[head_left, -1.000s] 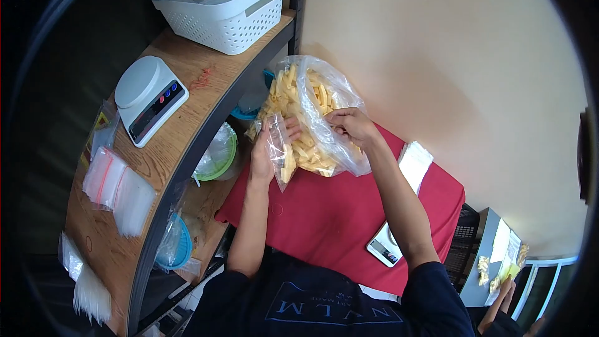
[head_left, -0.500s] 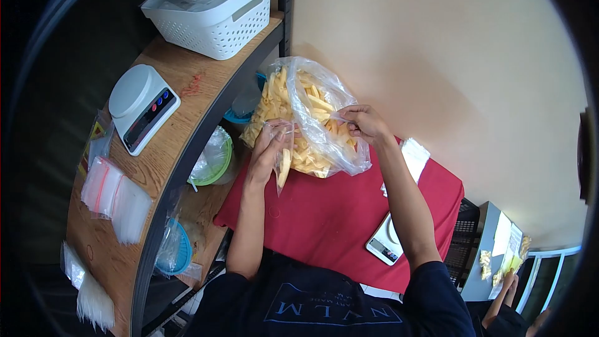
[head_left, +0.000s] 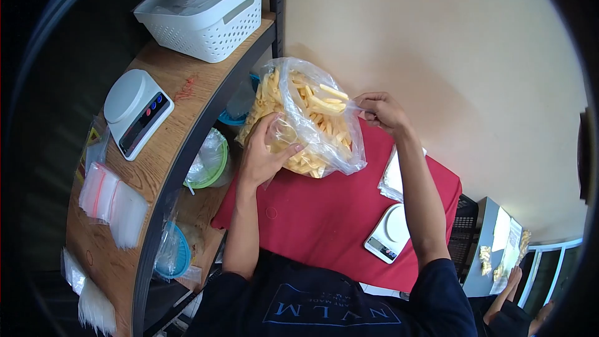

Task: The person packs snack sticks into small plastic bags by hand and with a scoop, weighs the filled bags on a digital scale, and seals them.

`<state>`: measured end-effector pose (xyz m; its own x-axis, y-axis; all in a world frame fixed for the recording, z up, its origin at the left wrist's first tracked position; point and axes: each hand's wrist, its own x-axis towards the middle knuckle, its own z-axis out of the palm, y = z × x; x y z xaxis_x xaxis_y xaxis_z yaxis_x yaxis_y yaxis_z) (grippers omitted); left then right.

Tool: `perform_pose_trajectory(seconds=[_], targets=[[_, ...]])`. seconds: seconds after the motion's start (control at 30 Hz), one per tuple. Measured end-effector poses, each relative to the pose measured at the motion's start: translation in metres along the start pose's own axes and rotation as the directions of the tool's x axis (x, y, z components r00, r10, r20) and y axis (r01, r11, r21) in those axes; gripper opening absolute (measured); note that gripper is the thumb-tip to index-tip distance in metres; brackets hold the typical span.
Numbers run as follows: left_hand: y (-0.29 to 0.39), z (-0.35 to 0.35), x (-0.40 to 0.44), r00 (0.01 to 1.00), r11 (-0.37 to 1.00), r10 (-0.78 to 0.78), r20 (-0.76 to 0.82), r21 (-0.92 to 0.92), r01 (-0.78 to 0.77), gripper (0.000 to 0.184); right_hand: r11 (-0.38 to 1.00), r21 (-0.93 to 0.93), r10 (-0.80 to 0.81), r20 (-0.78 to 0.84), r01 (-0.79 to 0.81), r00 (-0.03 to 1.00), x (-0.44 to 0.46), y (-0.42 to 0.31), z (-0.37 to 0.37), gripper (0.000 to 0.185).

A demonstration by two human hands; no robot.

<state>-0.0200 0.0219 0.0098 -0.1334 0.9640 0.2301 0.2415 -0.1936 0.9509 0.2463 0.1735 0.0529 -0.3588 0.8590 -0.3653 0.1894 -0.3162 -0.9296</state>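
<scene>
A large clear plastic bag (head_left: 346, 156) full of pale yellow, stick-shaped snack pieces (head_left: 321, 118) stands with its mouth open on the red-covered table (head_left: 312, 218). My left hand (head_left: 265, 153) is at the near left side of it, thumb and fingers curved around a small clear plastic bag (head_left: 284, 132). What lies inside the small bag is hard to make out. On the right, my right hand (head_left: 384, 112) is closed, its fingertips pinching the large bag's clear edge. Several yellow sticks rise near that edge, just left of my fingertips.
A white kitchen scale (head_left: 390, 234) and white packets (head_left: 393, 178) are on the table's right. The wooden shelf (head_left: 168, 106) at left carries another scale (head_left: 137, 112), a white basket (head_left: 203, 19) and plastic bags (head_left: 115, 203). Another person's hands (head_left: 511, 284) show at lower right.
My right hand has moved right and slightly up, drawing the bag's edge outward. My left hand has spread its thumb and fingers; the stick seen in the small bag no longer shows below it.
</scene>
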Motion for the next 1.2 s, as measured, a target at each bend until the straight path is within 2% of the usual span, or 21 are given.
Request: perform_pose_trajectory(seconds=[0.03, 0.07, 0.13, 0.17, 0.23, 0.37, 0.43, 0.67, 0.73, 0.87, 1.03, 1.2], targets=[[0.007, 0.001, 0.001, 1.0, 0.99, 0.0, -0.02, 0.143, 0.003, 0.07, 1.0, -0.019, -0.024, 0.008, 0.024, 1.0, -0.005, -0.007, -0.003, 0.015], [0.012, 0.002, 0.002, 1.0, 0.99, -0.002, -0.022, 0.143, 0.005, 0.07, 1.0, -0.02, -0.023, 0.01, 0.023, 1.0, -0.01, -0.014, -0.006, 0.015], [0.019, 0.005, 0.002, 0.995, 0.929, 0.096, -0.04, 0.363, -0.075, 0.075, 0.999, -0.017, -0.037, 0.066, 0.038, 0.997, -0.022, -0.03, -0.009, 0.014], [0.022, 0.006, 0.002, 0.995, 0.929, 0.095, -0.042, 0.364, -0.074, 0.075, 0.999, -0.018, -0.036, 0.068, 0.038, 0.997, -0.027, -0.037, -0.009, 0.014], [0.026, 0.01, 0.003, 0.988, 0.871, 0.149, -0.024, 0.477, -0.12, 0.079, 0.996, -0.054, -0.06, 0.114, 0.066, 0.992, -0.037, -0.049, -0.009, 0.016], [0.03, 0.02, 0.005, 0.99, 0.869, 0.141, -0.004, 0.479, -0.122, 0.08, 0.992, -0.114, -0.038, 0.138, 0.054, 0.99, -0.048, -0.058, -0.004, 0.017], [0.026, 0.024, 0.006, 0.986, 0.897, 0.169, 0.013, 0.413, -0.16, 0.082, 0.989, -0.134, -0.029, 0.2, 0.057, 0.979, -0.052, -0.057, 0.0, 0.017], [0.036, 0.025, 0.004, 0.984, 0.874, 0.168, 0.053, 0.453, -0.174, 0.084, 0.962, -0.266, -0.014, 0.161, 0.057, 0.987, -0.062, -0.066, 0.007, 0.016], [0.039, 0.025, 0.004, 0.982, 0.877, 0.176, 0.066, 0.442, -0.187, 0.086, 0.94, -0.325, -0.044, 0.184, 0.103, 0.982, -0.06, -0.068, 0.003, 0.016], [0.043, 0.025, 0.003, 0.979, 0.865, 0.189, 0.076, 0.46, -0.202, 0.088, 0.934, -0.34, -0.049, 0.178, 0.109, 0.983, -0.06, -0.072, 0.0, 0.016], [0.05, 0.028, 0.001, 0.986, 0.87, 0.116, 0.121, 0.466, -0.16, 0.088, 0.912, -0.398, -0.033, 0.181, 0.104, 0.983, -0.062, -0.077, -0.001, 0.017], [0.048, 0.032, 0.0, 0.982, 0.859, 0.158, 0.101, 0.476, -0.188, 0.089, 0.901, -0.417, -0.047, 0.173, 0.117, 0.984, -0.067, -0.081, -0.003, 0.015]])
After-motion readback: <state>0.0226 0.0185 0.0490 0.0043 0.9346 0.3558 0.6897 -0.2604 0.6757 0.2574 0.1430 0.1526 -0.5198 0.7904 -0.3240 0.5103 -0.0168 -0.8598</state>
